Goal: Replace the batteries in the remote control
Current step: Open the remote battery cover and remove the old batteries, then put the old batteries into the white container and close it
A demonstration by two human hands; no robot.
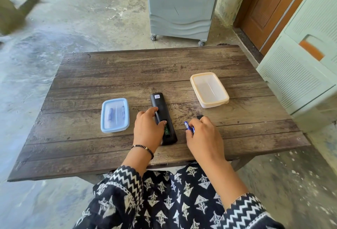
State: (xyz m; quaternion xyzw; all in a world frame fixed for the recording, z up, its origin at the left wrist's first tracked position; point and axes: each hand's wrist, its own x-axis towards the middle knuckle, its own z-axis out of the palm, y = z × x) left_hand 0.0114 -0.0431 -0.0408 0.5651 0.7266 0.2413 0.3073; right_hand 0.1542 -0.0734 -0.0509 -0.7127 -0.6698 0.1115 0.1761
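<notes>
On the weathered wooden plank table [91, 148], a lidded pale blue plastic box [114, 115] with two blue batteries inside is lying at the left, well apart from the hands. Just right of it, the black slab-shaped remote control [161, 112] is being steadied face down by the left hand [148, 130], whose grip is curled over its edges, the long axis running away from the person and the opened battery bay lying at the near end. A blue cylindrical battery [188, 127] is being pinched by the right hand [202, 137], the nearer hand to the bay, just right of it, while the lidded cream plastic box [209, 90] is sitting farther right.
</notes>
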